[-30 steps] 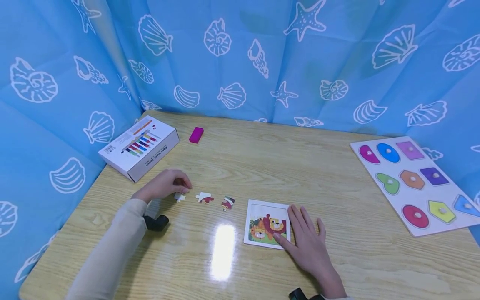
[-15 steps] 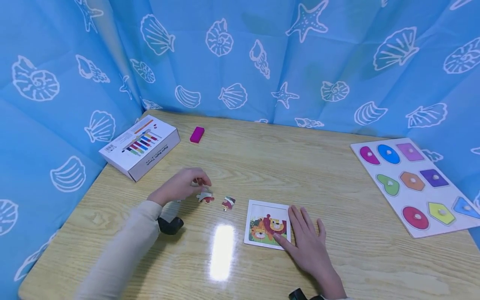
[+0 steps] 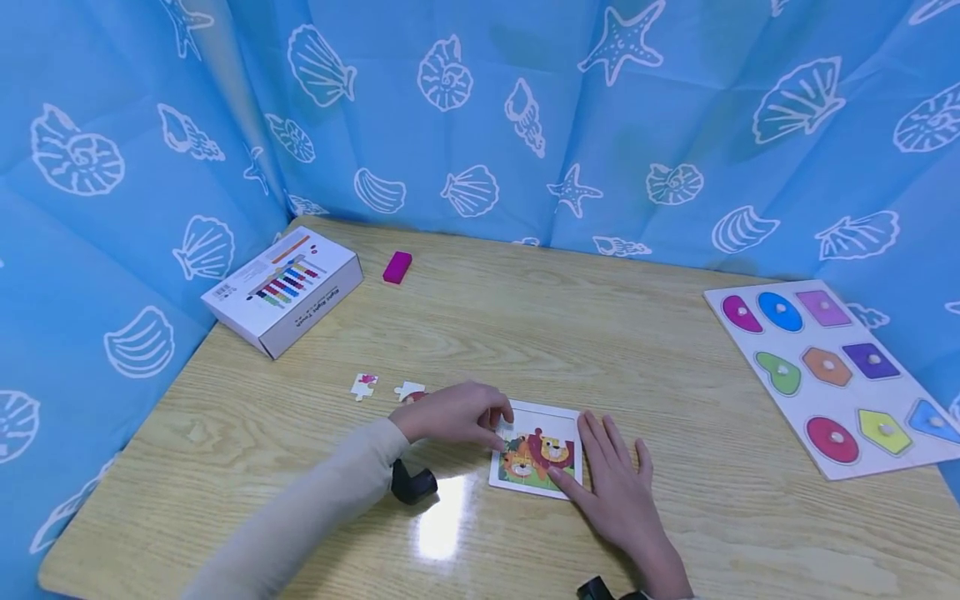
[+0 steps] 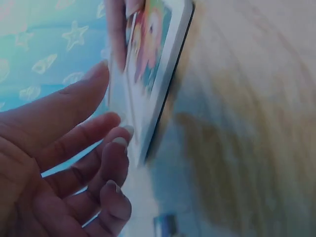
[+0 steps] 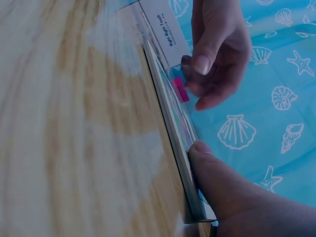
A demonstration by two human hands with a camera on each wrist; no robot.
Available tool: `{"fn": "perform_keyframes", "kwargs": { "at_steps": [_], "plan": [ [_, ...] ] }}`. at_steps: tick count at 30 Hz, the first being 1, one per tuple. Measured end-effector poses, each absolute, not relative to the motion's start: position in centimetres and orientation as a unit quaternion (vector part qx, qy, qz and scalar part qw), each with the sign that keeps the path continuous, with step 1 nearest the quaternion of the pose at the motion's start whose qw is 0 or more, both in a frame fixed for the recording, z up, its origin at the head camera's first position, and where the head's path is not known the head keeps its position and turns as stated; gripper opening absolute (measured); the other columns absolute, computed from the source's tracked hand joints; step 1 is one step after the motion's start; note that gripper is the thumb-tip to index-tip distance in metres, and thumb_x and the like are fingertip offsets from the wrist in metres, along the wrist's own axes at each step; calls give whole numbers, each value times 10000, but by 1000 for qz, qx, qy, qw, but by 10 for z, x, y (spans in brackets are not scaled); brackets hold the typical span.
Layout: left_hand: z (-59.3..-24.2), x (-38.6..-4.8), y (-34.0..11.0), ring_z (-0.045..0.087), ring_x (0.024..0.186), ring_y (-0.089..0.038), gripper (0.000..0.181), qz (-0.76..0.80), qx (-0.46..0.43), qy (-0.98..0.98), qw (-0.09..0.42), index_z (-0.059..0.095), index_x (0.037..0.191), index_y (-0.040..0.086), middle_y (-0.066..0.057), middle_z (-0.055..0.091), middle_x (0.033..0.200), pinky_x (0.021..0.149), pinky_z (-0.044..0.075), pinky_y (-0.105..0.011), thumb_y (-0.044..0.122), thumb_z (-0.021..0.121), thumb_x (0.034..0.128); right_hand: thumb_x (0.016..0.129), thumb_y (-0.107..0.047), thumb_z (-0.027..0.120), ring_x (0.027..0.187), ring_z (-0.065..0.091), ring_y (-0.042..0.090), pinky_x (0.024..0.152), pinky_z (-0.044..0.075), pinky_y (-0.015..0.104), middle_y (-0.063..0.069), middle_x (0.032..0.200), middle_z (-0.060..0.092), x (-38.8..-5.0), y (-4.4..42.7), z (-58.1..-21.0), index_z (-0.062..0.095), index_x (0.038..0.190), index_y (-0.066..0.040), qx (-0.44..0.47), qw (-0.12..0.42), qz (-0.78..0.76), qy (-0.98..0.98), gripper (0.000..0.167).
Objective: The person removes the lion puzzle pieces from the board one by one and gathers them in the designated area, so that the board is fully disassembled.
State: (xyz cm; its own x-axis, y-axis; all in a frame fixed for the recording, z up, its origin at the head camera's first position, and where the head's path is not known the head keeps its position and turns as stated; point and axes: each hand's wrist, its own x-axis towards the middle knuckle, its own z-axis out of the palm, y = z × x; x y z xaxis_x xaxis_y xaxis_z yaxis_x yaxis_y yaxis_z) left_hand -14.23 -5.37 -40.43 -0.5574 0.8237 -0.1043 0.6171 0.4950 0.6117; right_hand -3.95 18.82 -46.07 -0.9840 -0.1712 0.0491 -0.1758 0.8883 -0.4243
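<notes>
A small framed jigsaw puzzle (image 3: 534, 406) with a partly filled lion picture lies on the wooden table. My right hand (image 3: 618, 492) rests along its right edge with fingers extended and thumb on its lower part. Over the frame's left edge is my left hand (image 3: 461, 415), fingers loosely bent; the left wrist view shows a gap between thumb and fingers, with no piece seen there. Left of that hand lie a white and pink puzzle piece (image 3: 363, 387) and a white and red puzzle piece (image 3: 409, 390), the second partly covered. A third piece is hidden from the head view.
A white box with an abacus picture (image 3: 285, 287) stands at the back left, near a magenta block (image 3: 397, 267). At the right lies a knobbed shape board (image 3: 832, 375). A blue shell-print curtain (image 3: 510, 108) borders the table's back and left side.
My left hand has moved right from the leftmost loose piece, past the second, to the puzzle frame's left edge. My right hand has stayed on the frame.
</notes>
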Motion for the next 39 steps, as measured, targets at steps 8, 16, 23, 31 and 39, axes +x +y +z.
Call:
{"fn": "perform_keyframes", "kwargs": {
  "at_steps": [8,16,23,31,39],
  "plan": [
    [-412,-137,-42,471,656,-65,330,242,392,861,218,567,998,63,31,531,731,631,403,-228,237,772,806,903,-569,516,1398,117,333,1028,-12,611,144,1522,244,-40,189,-462,258,1484,-37,92,5,221,-971,830],
    [-413,-133,-39,478,663,-73,327,226,375,874,213,557,937,92,56,518,723,632,402,-234,270,786,785,900,-581,511,1401,109,326,1032,-13,602,139,1524,240,-41,189,-463,254,1486,-40,90,4,216,-972,839],
    [-412,-134,-38,477,661,-77,321,216,377,875,211,555,928,97,52,519,729,629,401,-237,273,782,787,895,-577,523,1398,120,331,1028,-5,607,142,1520,250,-40,189,-462,267,1487,-60,90,6,218,-972,826],
    [-412,-133,-37,486,655,-71,313,234,375,870,218,557,929,90,50,529,729,626,405,-233,255,783,788,908,-499,564,1379,130,401,985,15,671,199,1492,276,-41,190,-462,538,1353,-274,119,21,229,-966,499],
    [-411,-133,-36,483,648,-69,312,233,367,871,227,555,924,94,56,524,722,622,404,-228,248,787,784,916,-480,562,1378,125,410,981,14,676,207,1490,276,-41,189,-461,587,1307,-292,122,19,229,-966,434]
  ]
}}
